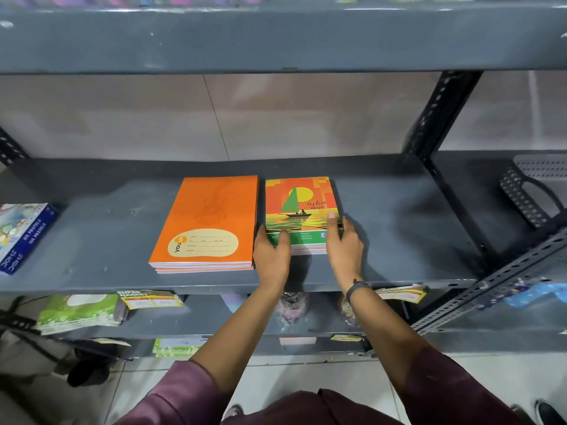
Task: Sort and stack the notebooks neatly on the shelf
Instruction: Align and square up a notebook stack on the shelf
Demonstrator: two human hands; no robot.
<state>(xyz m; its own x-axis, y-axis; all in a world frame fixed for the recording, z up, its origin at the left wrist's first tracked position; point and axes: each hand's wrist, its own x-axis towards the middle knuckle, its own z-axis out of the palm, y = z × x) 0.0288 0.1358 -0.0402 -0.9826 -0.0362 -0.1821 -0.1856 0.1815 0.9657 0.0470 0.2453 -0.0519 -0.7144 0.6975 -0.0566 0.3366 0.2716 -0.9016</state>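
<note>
Sailboat-cover notebook stack (302, 210) on grey shelf (399, 228), just right of orange notebook stack (208, 222). Left hand (271, 256) and right hand (345, 250) clamp its near corners, one each side. Advice: square edges with even pressure from both sides, near edge level with orange stack

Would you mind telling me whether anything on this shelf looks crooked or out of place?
Slightly. The orange notebook stack has its lower books fanned out at the front edge, not flush. Both hands, left hand and right hand, grip the sailboat notebook stack, which sits fairly square beside it.
</note>
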